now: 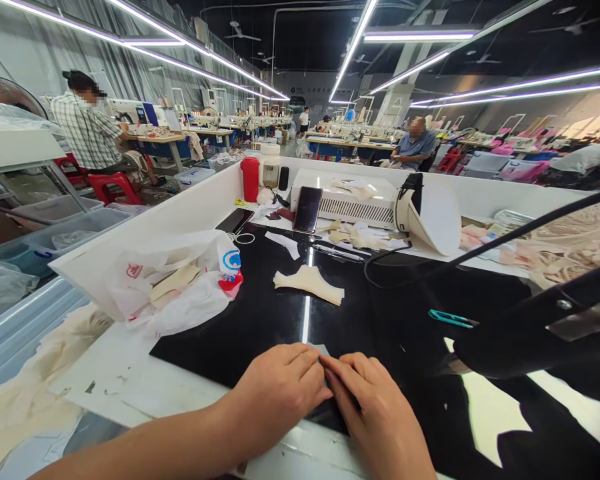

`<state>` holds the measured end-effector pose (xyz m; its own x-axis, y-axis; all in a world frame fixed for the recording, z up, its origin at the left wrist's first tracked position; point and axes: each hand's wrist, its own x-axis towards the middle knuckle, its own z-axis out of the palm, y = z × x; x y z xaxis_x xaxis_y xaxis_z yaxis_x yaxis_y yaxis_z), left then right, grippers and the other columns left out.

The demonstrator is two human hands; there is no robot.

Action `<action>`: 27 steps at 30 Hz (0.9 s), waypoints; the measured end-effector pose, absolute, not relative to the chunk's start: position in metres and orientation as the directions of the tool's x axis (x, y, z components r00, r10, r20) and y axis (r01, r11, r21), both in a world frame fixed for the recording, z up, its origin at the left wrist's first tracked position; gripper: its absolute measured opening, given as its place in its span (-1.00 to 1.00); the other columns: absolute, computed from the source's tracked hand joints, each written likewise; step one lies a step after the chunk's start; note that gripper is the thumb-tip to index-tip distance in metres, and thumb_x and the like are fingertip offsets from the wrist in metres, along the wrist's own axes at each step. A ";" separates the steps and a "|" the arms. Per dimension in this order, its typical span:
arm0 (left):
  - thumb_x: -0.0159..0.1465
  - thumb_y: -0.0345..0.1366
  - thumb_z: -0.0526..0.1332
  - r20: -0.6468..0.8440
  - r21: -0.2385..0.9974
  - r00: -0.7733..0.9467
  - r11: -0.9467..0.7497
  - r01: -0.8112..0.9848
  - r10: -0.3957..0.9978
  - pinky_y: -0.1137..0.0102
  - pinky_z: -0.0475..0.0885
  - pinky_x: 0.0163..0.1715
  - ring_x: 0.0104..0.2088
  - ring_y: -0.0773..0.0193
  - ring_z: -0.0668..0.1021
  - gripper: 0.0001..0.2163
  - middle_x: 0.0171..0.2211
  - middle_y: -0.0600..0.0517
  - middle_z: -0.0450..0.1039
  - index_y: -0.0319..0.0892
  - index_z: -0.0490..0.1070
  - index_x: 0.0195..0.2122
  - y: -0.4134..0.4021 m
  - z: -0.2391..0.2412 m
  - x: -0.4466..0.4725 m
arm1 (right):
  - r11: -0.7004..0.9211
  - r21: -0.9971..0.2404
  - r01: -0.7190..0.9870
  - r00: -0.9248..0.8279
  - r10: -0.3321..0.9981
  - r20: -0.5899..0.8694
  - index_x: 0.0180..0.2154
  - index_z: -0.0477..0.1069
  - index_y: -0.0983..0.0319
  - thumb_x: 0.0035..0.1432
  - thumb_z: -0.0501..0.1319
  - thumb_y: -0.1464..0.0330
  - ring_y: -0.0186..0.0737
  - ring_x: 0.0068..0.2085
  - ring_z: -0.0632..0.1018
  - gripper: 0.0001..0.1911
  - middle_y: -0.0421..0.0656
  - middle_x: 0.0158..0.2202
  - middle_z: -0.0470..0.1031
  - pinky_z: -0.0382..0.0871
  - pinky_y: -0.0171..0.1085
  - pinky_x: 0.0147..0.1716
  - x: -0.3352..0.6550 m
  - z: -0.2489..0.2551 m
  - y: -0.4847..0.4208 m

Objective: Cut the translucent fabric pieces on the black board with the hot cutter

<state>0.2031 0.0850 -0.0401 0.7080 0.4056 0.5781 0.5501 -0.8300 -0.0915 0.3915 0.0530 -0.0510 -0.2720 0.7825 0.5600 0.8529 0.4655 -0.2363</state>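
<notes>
My left hand (280,381) and my right hand (375,408) meet at the front edge of a black work surface (250,347). The fingers of both are closed together around a small greyish-white piece of material (321,349). Only a corner of it shows past the fingertips; the rest is hidden. Beyond the hands lies a stack of cream fabric pieces (309,283), cut in a curved shape. Off to the right, under a dark lamp arm, rests a pale cut piece (495,413). Turquoise thread snips (450,319) lie near that arm.
A white plastic bag (180,283) with cream pieces stands at left. A phone (307,209) leans against a white box (350,200) at the back, near a red tumbler (250,179). The lamp arm (530,327) and its cable cross the right side. Other people sit beyond the white walls.
</notes>
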 end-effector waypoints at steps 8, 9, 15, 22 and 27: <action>0.56 -0.23 0.04 0.605 -0.110 0.691 -0.819 0.564 0.394 0.32 0.58 0.01 -0.04 0.22 0.66 -0.68 -0.10 -0.06 0.64 -0.31 0.52 -0.11 0.086 -0.044 0.203 | 0.445 -0.207 0.871 -0.263 0.779 0.568 -0.06 0.54 0.20 0.54 -0.05 0.29 -0.20 -0.39 0.50 -0.62 -0.11 -0.32 0.51 0.43 -0.19 -0.39 0.392 -0.051 0.052; 0.56 -0.22 0.05 0.605 -0.111 0.691 -0.817 0.565 0.396 0.32 0.58 0.01 -0.04 0.21 0.66 -0.69 -0.09 -0.06 0.64 -0.31 0.53 -0.11 0.086 -0.045 0.203 | 0.443 -0.200 0.874 -0.266 0.779 0.567 -0.06 0.54 0.21 0.53 -0.05 0.30 -0.21 -0.40 0.50 -0.62 -0.12 -0.32 0.51 0.43 -0.19 -0.40 0.392 -0.051 0.052; 0.57 -0.22 0.03 0.597 -0.145 0.701 -0.807 0.572 0.390 0.32 0.59 0.00 -0.05 0.22 0.66 -0.67 -0.10 -0.07 0.64 -0.30 0.53 -0.13 0.085 -0.044 0.203 | 0.449 -0.170 0.877 -0.283 0.770 0.573 -0.05 0.55 0.24 0.53 -0.04 0.33 -0.22 -0.41 0.48 -0.62 -0.13 -0.35 0.49 0.44 -0.20 -0.41 0.392 -0.050 0.052; 0.58 -0.23 0.01 0.580 -0.130 0.718 -0.827 0.547 0.384 0.32 0.56 0.06 0.00 0.23 0.64 -0.67 -0.07 -0.06 0.63 -0.31 0.52 -0.09 0.086 -0.047 0.204 | 0.452 -0.170 0.875 -0.283 0.765 0.579 -0.05 0.54 0.22 0.53 -0.05 0.31 -0.22 -0.42 0.48 -0.62 -0.13 -0.36 0.47 0.43 -0.20 -0.40 0.392 -0.052 0.052; 0.58 -0.23 0.00 0.571 -0.122 0.718 -0.824 0.554 0.398 0.30 0.57 0.03 -0.04 0.21 0.65 -0.66 -0.09 -0.06 0.63 -0.32 0.52 -0.10 0.086 -0.049 0.205 | 0.457 -0.158 0.876 -0.293 0.762 0.578 -0.05 0.52 0.22 0.53 -0.06 0.31 -0.22 -0.42 0.49 -0.63 -0.13 -0.35 0.48 0.43 -0.20 -0.39 0.392 -0.051 0.053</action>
